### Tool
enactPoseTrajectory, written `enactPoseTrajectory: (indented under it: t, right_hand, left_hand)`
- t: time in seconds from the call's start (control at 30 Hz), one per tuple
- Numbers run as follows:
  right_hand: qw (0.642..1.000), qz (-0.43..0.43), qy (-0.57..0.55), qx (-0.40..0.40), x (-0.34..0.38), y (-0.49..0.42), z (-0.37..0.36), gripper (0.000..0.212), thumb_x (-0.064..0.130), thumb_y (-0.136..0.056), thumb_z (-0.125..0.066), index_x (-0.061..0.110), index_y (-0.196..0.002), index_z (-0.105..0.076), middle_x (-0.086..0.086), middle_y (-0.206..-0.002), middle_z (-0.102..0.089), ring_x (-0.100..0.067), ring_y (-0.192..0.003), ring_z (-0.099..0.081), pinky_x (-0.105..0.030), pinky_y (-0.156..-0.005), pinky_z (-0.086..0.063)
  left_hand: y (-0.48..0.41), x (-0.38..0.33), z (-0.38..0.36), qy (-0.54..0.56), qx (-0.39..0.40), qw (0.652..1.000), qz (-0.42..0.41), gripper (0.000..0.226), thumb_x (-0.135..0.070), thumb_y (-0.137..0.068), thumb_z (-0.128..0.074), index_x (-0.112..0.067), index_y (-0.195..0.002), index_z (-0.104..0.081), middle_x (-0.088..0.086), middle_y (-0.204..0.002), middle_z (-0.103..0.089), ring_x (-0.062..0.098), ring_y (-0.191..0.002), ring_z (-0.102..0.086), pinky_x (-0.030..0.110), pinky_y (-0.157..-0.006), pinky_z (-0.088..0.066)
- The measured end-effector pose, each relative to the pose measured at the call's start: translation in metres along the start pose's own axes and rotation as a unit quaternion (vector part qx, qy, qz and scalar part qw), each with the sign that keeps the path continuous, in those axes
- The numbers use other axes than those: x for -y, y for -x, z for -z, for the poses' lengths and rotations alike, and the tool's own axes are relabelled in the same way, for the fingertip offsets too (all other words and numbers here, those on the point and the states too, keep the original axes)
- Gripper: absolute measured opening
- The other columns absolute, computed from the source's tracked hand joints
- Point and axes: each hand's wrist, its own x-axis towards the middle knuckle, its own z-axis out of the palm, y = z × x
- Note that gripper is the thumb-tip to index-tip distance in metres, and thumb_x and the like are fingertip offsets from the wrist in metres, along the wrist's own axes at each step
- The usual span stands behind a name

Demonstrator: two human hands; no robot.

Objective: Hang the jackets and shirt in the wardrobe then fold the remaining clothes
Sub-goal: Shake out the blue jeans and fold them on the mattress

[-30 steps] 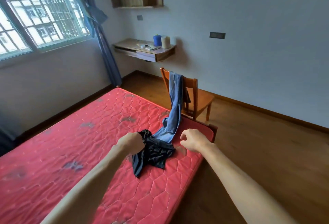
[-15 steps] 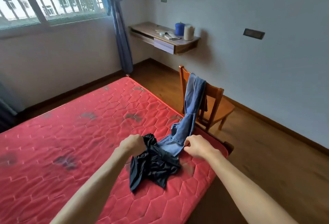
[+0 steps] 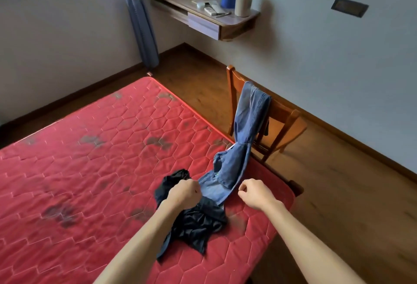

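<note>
A crumpled black garment lies on the red mattress near its right edge. My left hand is a fist on the garment's upper edge and grips the black cloth. Blue jeans drape from the back of a wooden chair down onto the mattress, and their lower end lies over the black garment. My right hand hovers with curled fingers just right of the jeans' lower edge. A thin strip of mattress shows between them, and the hand holds nothing.
The chair stands on the wooden floor against the mattress's right side. A wall-mounted desk carries a blue container, a cream cylinder and small items. A blue curtain hangs in the corner. No wardrobe is in view.
The view has tilted down and closer to the bed. My right hand moved in from the bare mattress to the jeans' lower edge. My left hand kept its grip on the black garment.
</note>
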Motion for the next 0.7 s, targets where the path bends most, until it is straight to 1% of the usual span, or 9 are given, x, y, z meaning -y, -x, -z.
enactPoseTrajectory:
  t: [0.1, 0.2, 0.27, 0.37, 0.5, 0.57, 0.6, 0.63, 0.7]
  right_hand:
    - [0.997, -0.038, -0.059, 0.004, -0.018, -0.05, 0.014, 0.019, 0.029, -0.087, -0.059, 0.023, -0.1, -0.072, -0.005, -0.11, -0.073, -0.028, -0.107, -0.065, -0.034, -0.09, -0.051]
    - [0.989, -0.07, -0.133, -0.006, -0.034, -0.107, 0.036, 0.021, 0.028, -0.089, -0.062, 0.017, -0.105, -0.069, -0.007, -0.112, -0.073, -0.029, -0.112, -0.063, -0.035, -0.094, -0.049]
    - [0.978, -0.086, -0.188, -0.019, -0.04, -0.144, 0.05, 0.029, 0.026, -0.09, -0.063, 0.012, -0.115, -0.064, -0.008, -0.114, -0.072, -0.029, -0.115, -0.061, -0.034, -0.095, -0.047]
    - [0.952, -0.119, -0.281, -0.026, -0.052, -0.204, 0.066, 0.048, 0.027, -0.089, -0.067, 0.003, -0.129, -0.054, -0.01, -0.12, -0.067, -0.03, -0.12, -0.058, -0.032, -0.094, -0.043]
    - [0.879, -0.176, -0.438, -0.066, -0.063, -0.286, 0.081, 0.093, 0.053, -0.053, -0.085, 0.007, -0.129, -0.056, -0.004, -0.128, -0.063, -0.024, -0.119, -0.06, -0.035, -0.101, -0.048]
    - [0.872, -0.169, -0.449, -0.097, -0.05, -0.309, 0.099, 0.093, 0.048, -0.06, -0.087, 0.008, -0.136, -0.051, -0.007, -0.133, -0.059, -0.025, -0.124, -0.057, -0.04, -0.107, -0.045]
    - [0.876, -0.156, -0.442, -0.109, -0.041, -0.316, 0.106, 0.083, 0.046, -0.067, -0.085, 0.008, -0.135, -0.053, -0.008, -0.133, -0.06, -0.026, -0.125, -0.057, -0.041, -0.107, -0.044]
    - [0.878, -0.14, -0.442, -0.117, -0.033, -0.32, 0.111, 0.07, 0.043, -0.076, -0.08, 0.008, -0.131, -0.057, -0.009, -0.131, -0.062, -0.027, -0.124, -0.058, -0.041, -0.106, -0.045]
    - [0.876, -0.115, -0.457, -0.106, -0.023, -0.321, 0.108, 0.057, 0.04, -0.086, -0.071, 0.006, -0.13, -0.058, -0.01, -0.133, -0.062, -0.025, -0.124, -0.058, -0.039, -0.106, -0.045]
  left_hand:
    - [-0.039, -0.017, -0.004, 0.056, 0.019, 0.998, 0.005, 0.022, -0.022, -0.092, -0.045, -0.016, -0.1, -0.064, 0.009, -0.101, -0.069, 0.032, -0.091, -0.063, 0.031, -0.069, -0.043]
    - [-0.078, -0.042, 0.0, 0.128, 0.004, 0.992, 0.019, 0.037, -0.031, -0.096, -0.05, -0.016, -0.13, -0.059, 0.006, -0.122, -0.066, 0.025, -0.112, -0.061, 0.029, -0.084, -0.045]
    - [-0.106, -0.059, 0.001, 0.195, -0.005, 0.98, 0.04, 0.038, -0.034, -0.098, -0.053, -0.016, -0.132, -0.057, 0.002, -0.124, -0.065, 0.02, -0.115, -0.06, 0.028, -0.093, -0.046]
    - [-0.155, -0.077, -0.011, 0.274, -0.011, 0.958, 0.086, 0.036, -0.035, -0.097, -0.056, -0.018, -0.13, -0.059, 0.0, -0.124, -0.068, 0.015, -0.112, -0.061, 0.029, -0.097, -0.047]
    - [-0.195, -0.089, -0.036, 0.304, -0.02, 0.946, 0.109, 0.042, -0.035, -0.093, -0.063, -0.023, -0.132, -0.054, -0.01, -0.127, -0.06, 0.008, -0.12, -0.053, 0.028, -0.103, -0.042]
    - [-0.204, -0.091, -0.047, 0.33, -0.006, 0.936, 0.118, 0.043, -0.037, -0.092, -0.064, -0.026, -0.132, -0.052, -0.013, -0.128, -0.055, 0.004, -0.12, -0.048, 0.027, -0.104, -0.039]
    - [-0.207, -0.091, -0.052, 0.35, 0.014, 0.928, 0.131, 0.042, -0.043, -0.092, -0.063, -0.029, -0.131, -0.052, -0.012, -0.129, -0.055, 0.005, -0.119, -0.048, 0.029, -0.105, -0.039]
    - [-0.211, -0.094, -0.054, 0.404, 0.031, 0.901, 0.159, 0.042, -0.051, -0.092, -0.059, -0.03, -0.128, -0.053, -0.009, -0.132, -0.057, 0.008, -0.118, -0.051, 0.033, -0.106, -0.04]
    - [-0.219, -0.094, -0.051, 0.544, 0.056, 0.799, 0.248, 0.059, -0.066, -0.093, -0.045, -0.023, -0.132, -0.056, 0.003, -0.13, -0.062, 0.02, -0.118, -0.056, 0.042, -0.102, -0.045]
